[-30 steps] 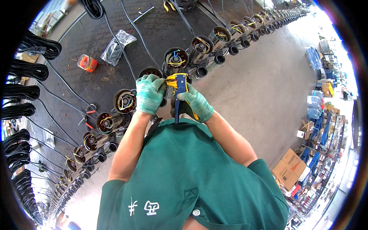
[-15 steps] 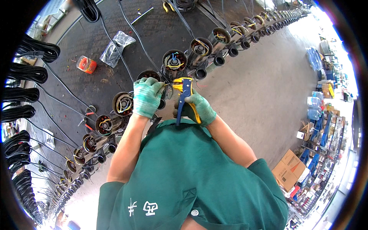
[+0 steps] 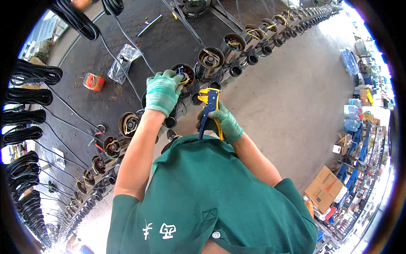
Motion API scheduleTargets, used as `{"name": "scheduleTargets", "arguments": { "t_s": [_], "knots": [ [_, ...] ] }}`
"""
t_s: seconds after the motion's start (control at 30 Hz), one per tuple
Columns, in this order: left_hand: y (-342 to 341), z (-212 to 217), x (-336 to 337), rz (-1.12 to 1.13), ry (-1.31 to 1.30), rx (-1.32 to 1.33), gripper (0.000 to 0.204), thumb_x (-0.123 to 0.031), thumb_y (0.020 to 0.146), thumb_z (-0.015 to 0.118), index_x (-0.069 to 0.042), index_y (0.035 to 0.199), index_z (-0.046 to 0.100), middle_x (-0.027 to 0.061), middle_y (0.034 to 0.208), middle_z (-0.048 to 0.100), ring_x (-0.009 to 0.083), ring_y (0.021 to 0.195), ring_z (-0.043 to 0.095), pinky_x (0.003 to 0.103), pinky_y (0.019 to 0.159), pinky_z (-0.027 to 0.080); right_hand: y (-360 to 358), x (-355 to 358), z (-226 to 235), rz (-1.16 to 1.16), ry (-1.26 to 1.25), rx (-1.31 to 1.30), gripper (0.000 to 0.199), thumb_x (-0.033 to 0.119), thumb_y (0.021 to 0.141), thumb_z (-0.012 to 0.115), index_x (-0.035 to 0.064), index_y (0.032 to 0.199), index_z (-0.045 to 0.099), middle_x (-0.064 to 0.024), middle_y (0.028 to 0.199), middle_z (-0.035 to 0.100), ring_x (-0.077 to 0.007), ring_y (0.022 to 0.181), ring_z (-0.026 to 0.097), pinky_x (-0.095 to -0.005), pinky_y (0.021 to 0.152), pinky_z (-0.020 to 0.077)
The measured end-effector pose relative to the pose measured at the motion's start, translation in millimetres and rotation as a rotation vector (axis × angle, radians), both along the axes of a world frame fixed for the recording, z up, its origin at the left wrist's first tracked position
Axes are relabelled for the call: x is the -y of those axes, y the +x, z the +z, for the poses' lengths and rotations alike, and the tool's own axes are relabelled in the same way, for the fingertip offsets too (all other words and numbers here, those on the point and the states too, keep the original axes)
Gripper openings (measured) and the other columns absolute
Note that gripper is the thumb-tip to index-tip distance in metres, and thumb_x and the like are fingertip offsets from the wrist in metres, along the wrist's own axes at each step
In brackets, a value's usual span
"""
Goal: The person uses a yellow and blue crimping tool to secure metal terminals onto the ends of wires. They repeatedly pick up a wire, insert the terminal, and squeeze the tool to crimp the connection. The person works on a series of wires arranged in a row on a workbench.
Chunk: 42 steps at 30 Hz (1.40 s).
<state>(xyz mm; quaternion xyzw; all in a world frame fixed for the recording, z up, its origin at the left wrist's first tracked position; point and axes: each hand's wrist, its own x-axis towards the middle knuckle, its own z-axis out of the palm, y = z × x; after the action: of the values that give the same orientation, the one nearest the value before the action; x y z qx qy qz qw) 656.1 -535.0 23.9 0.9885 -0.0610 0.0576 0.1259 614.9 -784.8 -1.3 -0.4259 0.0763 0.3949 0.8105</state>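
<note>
While the green-gloved left hand (image 3: 163,91) pinches the coloured wires at the mouth of a round dark metal motor housing (image 3: 185,78), centre of frame, the green-gloved right hand (image 3: 226,123) is closed around a yellow-and-blue wire-stripping tool (image 3: 210,108) just below it, clear of the wires. Judging by the long row of similar housings (image 3: 230,44) running toward the upper right and lower left, much appears left.

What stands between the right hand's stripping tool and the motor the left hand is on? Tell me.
Nothing visible. The stripping tool in the right hand sits just beside the motor, where the left hand fingers the wires.
</note>
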Motion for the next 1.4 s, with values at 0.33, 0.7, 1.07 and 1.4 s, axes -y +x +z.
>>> {"name": "scheduleTargets", "arguments": {
  "t_s": [0.33,0.7,1.07,1.4],
  "knots": [
    [-11,-29,-21,-0.176,-0.089,0.133,0.019,-0.015,0.087,0.076,-0.017,0.104,0.081,0.0021,0.108,0.076,0.0269,0.099,0.070,0.043,0.095,0.046,20,-17,-7,0.053,-0.023,0.044,0.067,0.016,0.095,0.065,0.0139,0.156,0.039,-0.0136,0.122,0.068,-0.0277,0.106,0.073,-0.0489,0.090,0.0645],
    [-7,-32,-20,-0.178,-0.113,0.156,0.019,-0.016,0.087,0.076,-0.014,0.104,0.081,0.0038,0.106,0.076,0.0287,0.100,0.070,0.046,0.099,0.046,25,-43,-1,0.054,-0.064,0.070,0.059,0.016,0.100,0.064,0.0142,0.154,0.040,-0.0060,0.114,0.064,-0.0191,0.097,0.069,-0.0400,0.083,0.0652],
    [-4,-41,-22,-0.216,-0.147,0.195,0.019,-0.016,0.084,0.078,-0.010,0.102,0.080,0.0072,0.104,0.075,0.0316,0.101,0.069,0.047,0.098,0.049,19,-57,-11,-0.031,-0.258,0.213,0.046,0.016,0.102,0.057,0.0116,0.147,0.048,0.0004,0.110,0.061,-0.0093,0.090,0.061,-0.0279,0.077,0.0563],
    [-3,-34,-20,-0.232,-0.236,0.195,0.016,-0.015,0.083,0.079,-0.008,0.098,0.079,0.0095,0.101,0.075,0.0342,0.099,0.069,0.047,0.094,0.052,0,-37,-19,-0.180,0.041,0.062,0.059,0.024,0.097,0.062,0.0082,0.150,0.042,-0.0170,0.113,0.068,-0.0350,0.097,0.074,-0.0548,0.087,0.0632]
  ]
}}
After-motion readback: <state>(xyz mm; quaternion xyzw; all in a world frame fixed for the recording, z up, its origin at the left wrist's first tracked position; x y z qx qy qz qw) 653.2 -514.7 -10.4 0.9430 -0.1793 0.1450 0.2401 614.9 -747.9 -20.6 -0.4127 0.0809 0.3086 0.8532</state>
